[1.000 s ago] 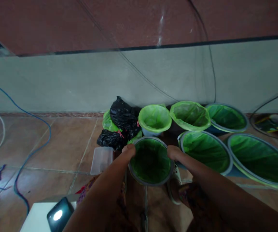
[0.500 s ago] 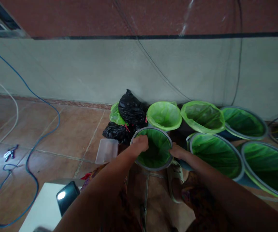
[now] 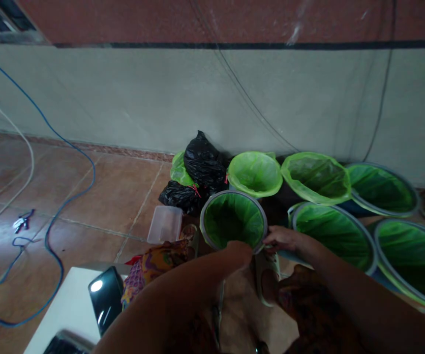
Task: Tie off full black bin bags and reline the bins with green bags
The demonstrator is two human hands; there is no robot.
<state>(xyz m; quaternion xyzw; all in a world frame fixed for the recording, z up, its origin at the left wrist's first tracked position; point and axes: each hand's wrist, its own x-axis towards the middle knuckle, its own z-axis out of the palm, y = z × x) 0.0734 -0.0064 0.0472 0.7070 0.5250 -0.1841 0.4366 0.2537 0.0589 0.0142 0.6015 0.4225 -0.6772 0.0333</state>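
Note:
A small round bin [image 3: 205, 216] with a grey rim and a green plastic liner stands on the tiled floor in front of me. My left hand [image 3: 239, 253] rests at the near edge of its rim, fingers curled down onto the liner. Just to the right, my right hand [image 3: 282, 238] pinches the rim and liner at the near-right side. Both forearms reach in from the bottom of the view.
Several more green-lined bins [image 3: 330, 235] stand to the right and behind along the grey wall. Tied black bags [image 3: 203, 164] lie at the wall, with a clear plastic box [image 3: 166, 224] beside them. A blue cable [image 3: 55, 226] loops over the floor at left. A dark phone [image 3: 105, 297] lies on a white surface.
My left hand has slid from the far-left side of the rim round to its near edge. My right hand stays at the near-right rim. The view shifted slightly left.

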